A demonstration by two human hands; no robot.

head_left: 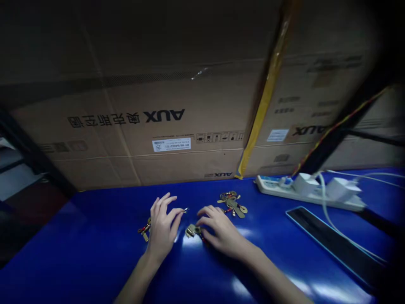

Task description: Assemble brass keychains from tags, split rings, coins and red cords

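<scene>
On the blue table (95, 236) my left hand (163, 226) pinches a small key (184, 210) between thumb and forefinger, its other fingers spread upward. A bunch of keys (144, 229) lies just left of that hand, partly hidden by it. My right hand (220, 230) rests palm down with curled fingers touching a small brass padlock (191, 230) that lies between the two hands. Another bunch of brass keys (232, 202) lies on the table just beyond my right hand.
Large cardboard boxes (164, 126) marked AUX stand along the table's back edge. A white power strip (306, 192) with chargers and white cables lies at the right. A dark phone (329, 240) lies flat near the right edge.
</scene>
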